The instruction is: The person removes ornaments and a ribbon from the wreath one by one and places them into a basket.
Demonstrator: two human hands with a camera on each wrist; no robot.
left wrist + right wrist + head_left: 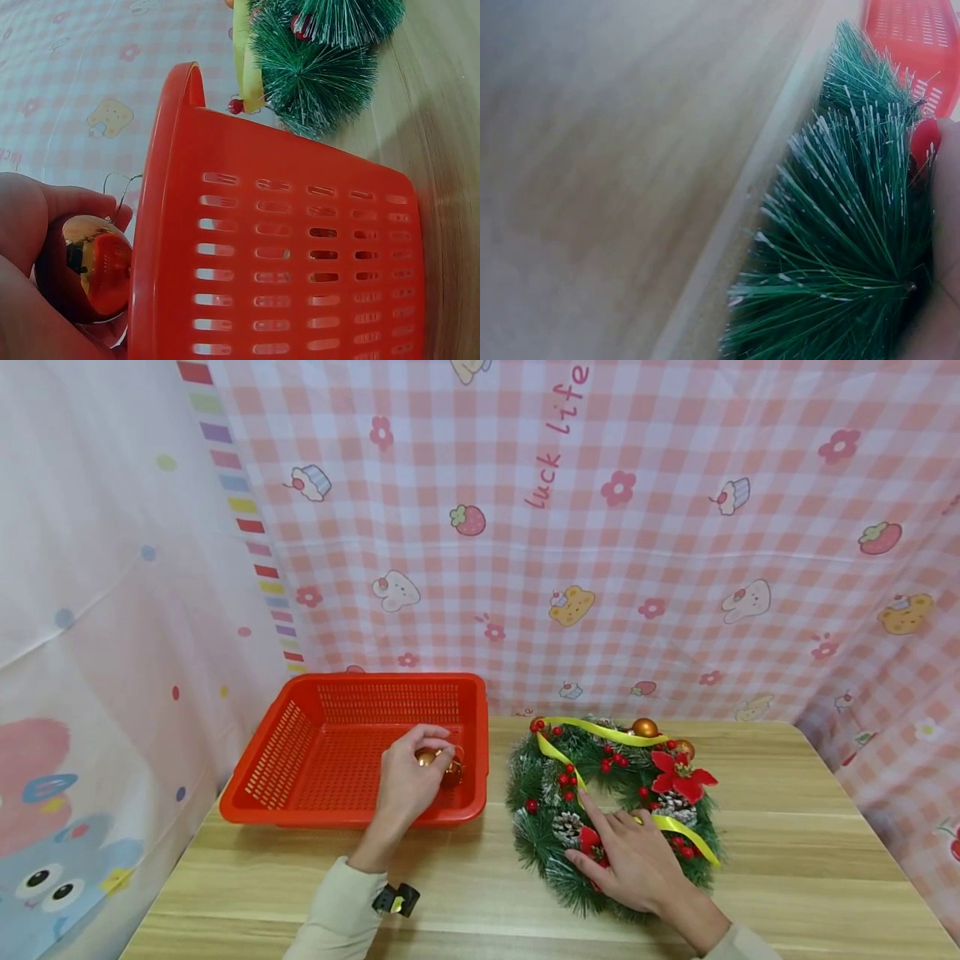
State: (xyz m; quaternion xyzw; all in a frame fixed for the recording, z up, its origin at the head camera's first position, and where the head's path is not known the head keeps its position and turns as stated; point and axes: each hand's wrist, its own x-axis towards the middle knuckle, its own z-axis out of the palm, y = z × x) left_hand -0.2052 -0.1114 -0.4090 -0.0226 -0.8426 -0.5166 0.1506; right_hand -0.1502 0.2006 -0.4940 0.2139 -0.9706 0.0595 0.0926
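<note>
Inside the right end of a red plastic basket (352, 685), my left hand (407, 777) holds shiny gold Christmas baubles (452, 775) with its fingers curled about them. The left wrist view shows one gold bauble (105, 274) close up by the basket wall, with a thin hanging loop above it. My right hand (637, 857) rests on the front of a green Christmas wreath (536, 843). Its index finger and thumb are stretched out beside a yellow ribbon (558, 752). The wreath carries a red poinsettia flower (681, 774), pine cones, red berries and gold baubles (645, 727).
The basket stands at the left of a wooden table (795, 843), with the wreath to its right. A pink checked curtain (525, 568) hangs behind the table, and a white patterned curtain (112, 593) at the left. A black strap (397, 899) is on my left wrist.
</note>
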